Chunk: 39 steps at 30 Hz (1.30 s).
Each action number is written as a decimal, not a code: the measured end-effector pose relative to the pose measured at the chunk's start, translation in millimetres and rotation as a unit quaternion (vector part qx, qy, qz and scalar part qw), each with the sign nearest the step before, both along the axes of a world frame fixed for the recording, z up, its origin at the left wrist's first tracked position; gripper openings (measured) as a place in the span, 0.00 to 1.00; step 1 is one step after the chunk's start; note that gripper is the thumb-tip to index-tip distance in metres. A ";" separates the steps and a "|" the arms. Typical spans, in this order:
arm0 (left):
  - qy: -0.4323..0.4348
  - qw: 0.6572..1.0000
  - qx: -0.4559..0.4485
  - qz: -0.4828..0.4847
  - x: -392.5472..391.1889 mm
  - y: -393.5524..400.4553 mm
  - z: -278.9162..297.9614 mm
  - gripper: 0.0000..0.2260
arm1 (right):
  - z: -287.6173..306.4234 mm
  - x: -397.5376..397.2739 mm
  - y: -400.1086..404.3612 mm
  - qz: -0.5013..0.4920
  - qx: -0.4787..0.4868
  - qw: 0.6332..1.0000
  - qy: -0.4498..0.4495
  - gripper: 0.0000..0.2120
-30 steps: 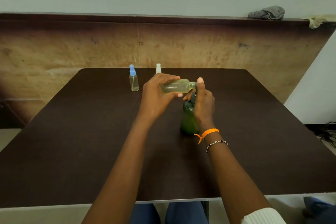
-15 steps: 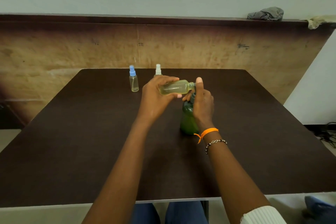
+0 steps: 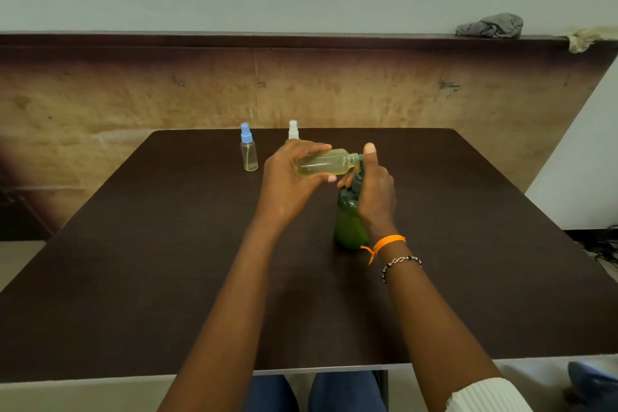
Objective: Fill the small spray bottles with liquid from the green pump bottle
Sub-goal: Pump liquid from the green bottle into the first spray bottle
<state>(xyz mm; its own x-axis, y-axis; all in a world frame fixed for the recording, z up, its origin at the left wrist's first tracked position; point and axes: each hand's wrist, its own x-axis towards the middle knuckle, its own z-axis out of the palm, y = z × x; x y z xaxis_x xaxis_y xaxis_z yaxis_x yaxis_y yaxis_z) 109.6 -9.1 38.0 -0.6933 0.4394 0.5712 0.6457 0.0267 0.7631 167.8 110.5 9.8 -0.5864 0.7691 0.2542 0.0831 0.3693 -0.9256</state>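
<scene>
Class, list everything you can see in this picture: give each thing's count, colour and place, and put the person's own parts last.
Table: one, dark brown, centre.
Green pump bottle: one, upright on table.
Open small bottle: one, clear with yellowish liquid, held sideways at the pump.
Blue-capped spray bottle: one, far left of table.
White-capped spray bottle: one, behind the left hand.
Grey cloth: one, on ledge, right.
Bracelets: two, orange and beaded, right wrist.
Left hand: grips the open bottle.
Right hand: on the pump bottle's top.

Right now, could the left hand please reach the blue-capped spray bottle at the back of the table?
Probably not yet: the left hand grips the uncapped spray bottle at the green pump bottle. The path to the blue-capped spray bottle looks clear.
</scene>
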 end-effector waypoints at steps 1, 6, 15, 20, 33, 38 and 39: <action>0.002 1.000 0.000 0.000 0.1 0.3 -0.3 0.20 | 1.3 0.3 0.0 0.001 -0.008 1.000 0.000 0.34; 0.026 0.999 -0.023 0.003 -0.5 -0.5 -3.3 0.21 | 2.5 1.3 0.6 0.002 0.041 0.999 0.015 0.25; 0.001 1.000 0.000 0.002 -0.3 -0.5 -1.8 0.20 | -0.3 0.9 -0.4 0.002 0.015 1.000 -0.002 0.36; 0.010 1.000 -0.008 -0.002 0.3 -1.1 -2.6 0.21 | 3.2 2.1 -2.1 0.002 0.008 1.000 0.006 0.30; 0.004 1.000 -0.001 0.000 0.4 -1.3 -3.7 0.20 | 3.4 4.4 -3.6 -0.004 0.026 1.000 -0.017 0.34; 0.000 1.000 -0.008 -0.005 0.8 -1.6 -4.9 0.21 | -0.4 0.0 -1.3 -0.015 0.026 1.000 0.010 0.29; 0.001 1.000 -0.011 -0.006 1.0 -1.4 -5.6 0.21 | 0.1 0.4 -1.2 -0.019 0.027 0.999 0.016 0.28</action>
